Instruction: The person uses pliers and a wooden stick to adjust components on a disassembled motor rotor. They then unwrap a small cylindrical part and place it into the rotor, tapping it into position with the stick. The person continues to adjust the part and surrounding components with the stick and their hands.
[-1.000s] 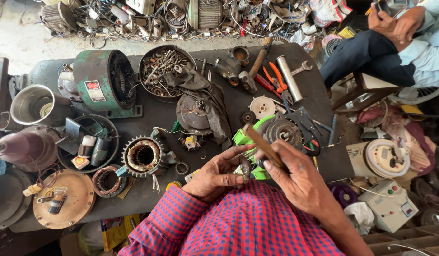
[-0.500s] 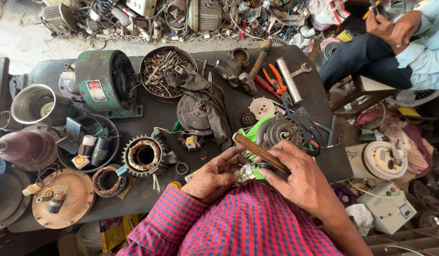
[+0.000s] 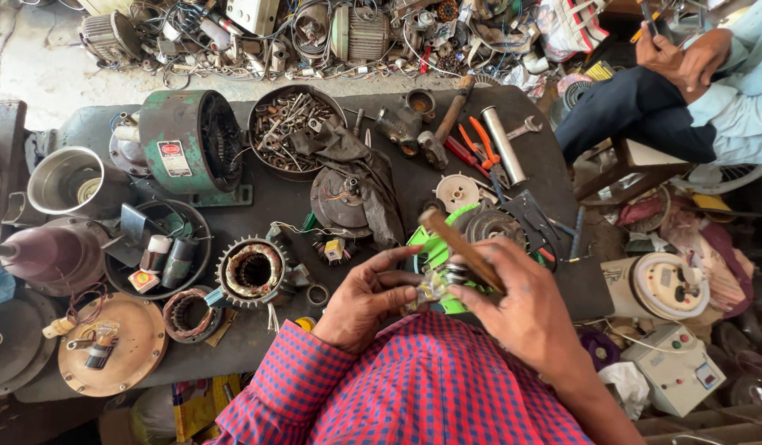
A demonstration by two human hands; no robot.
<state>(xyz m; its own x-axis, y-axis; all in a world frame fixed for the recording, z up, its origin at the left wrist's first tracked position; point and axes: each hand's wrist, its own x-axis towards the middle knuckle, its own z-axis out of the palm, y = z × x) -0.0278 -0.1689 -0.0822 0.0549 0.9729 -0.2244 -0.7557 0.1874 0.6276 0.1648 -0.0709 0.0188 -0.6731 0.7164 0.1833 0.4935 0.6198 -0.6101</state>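
Note:
My left hand [image 3: 366, 298] pinches a small shiny metal part [image 3: 438, 283] at chest height, just above the near edge of the dark workbench [image 3: 282, 202]. My right hand [image 3: 525, 306] grips a brown wooden-handled tool [image 3: 461, 246] that slants up to the left, and its fingertips also touch the small part. Under both hands lies a bright green plastic piece [image 3: 436, 252]. A round grey motor part [image 3: 490, 224] sits just beyond it. My red and blue checked sleeve [image 3: 290, 375] covers the left forearm.
A copper-wound stator [image 3: 251, 270] lies left of my hands, a green motor housing [image 3: 187, 144] and a bowl of screws [image 3: 290, 124] farther back. A hammer [image 3: 444, 128], red pliers [image 3: 485, 150] and a spanner [image 3: 525, 128] lie at the back right. Another person sits at the top right [image 3: 694, 82].
The wooden-handled tool has tipped further up and to the left in my right hand. My left hand has closed in on the small part between the two hands.

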